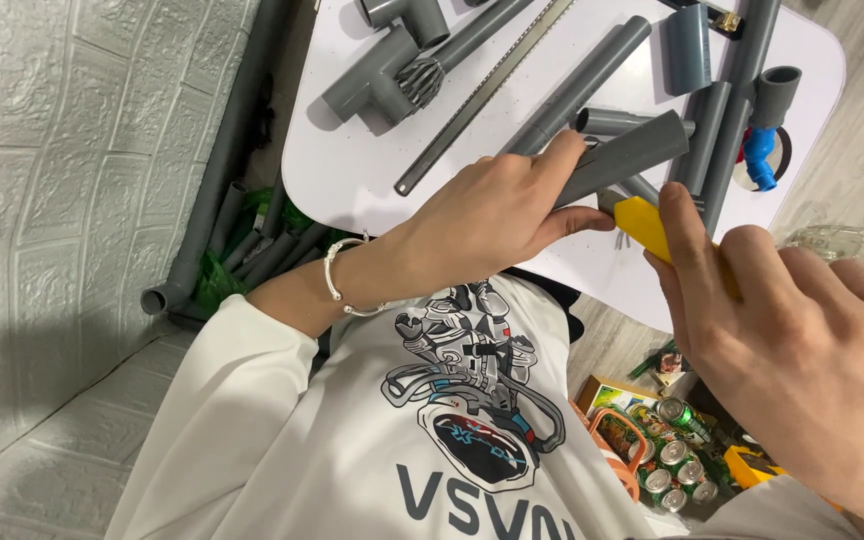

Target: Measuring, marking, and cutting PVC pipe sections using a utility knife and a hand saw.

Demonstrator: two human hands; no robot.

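My left hand [497,215] grips a short grey plastic pipe [637,148] and holds it slanted over the near edge of the white table [352,170]. My right hand [792,330] holds a yellow-handled tool [652,228]; its tip sits at the lower end of that pipe, right by my left thumb. The tool's working end is mostly hidden behind the pipe and fingers. A silver bracelet [337,280] circles my left wrist.
On the table lie grey pipe tee fittings [382,75], a long saw blade [482,95], several pipe lengths [592,80] and a blue valve handle [760,155]. More pipes [217,190] lean by the wall at left. Green drink cans [672,465] sit on the floor at lower right.
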